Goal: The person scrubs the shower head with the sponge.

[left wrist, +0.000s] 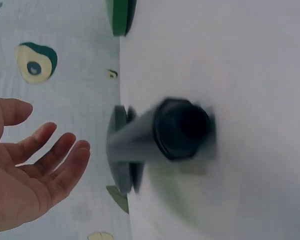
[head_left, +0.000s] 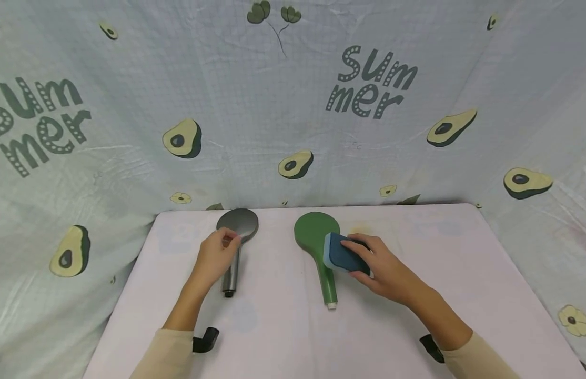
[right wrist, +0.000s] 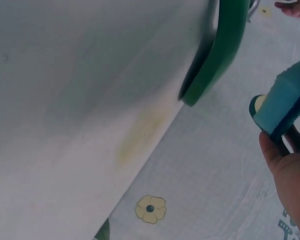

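In the head view a grey shower head (head_left: 238, 220) lies on the left part of the table, its handle toward me. My left hand (head_left: 217, 255) hovers over its neck with fingers loosely bent; in the left wrist view that hand (left wrist: 35, 185) holds nothing and is apart from the grey handle (left wrist: 137, 132). To the right lies a green shower head (head_left: 314, 229). A two-tone blue sponge (head_left: 345, 253) is gripped by my right hand (head_left: 383, 268) between thumb and fingers. The sponge hides part of the green neck; in the right wrist view the sponge (right wrist: 282, 102) appears raised, apart from the green head (right wrist: 217, 55).
Both shower heads lie on a pale table (head_left: 279, 337). Behind its far edge hangs a cloth (head_left: 241, 105) printed with avocados and lettering. Black pieces (head_left: 206, 340) jut out beside both wrists.
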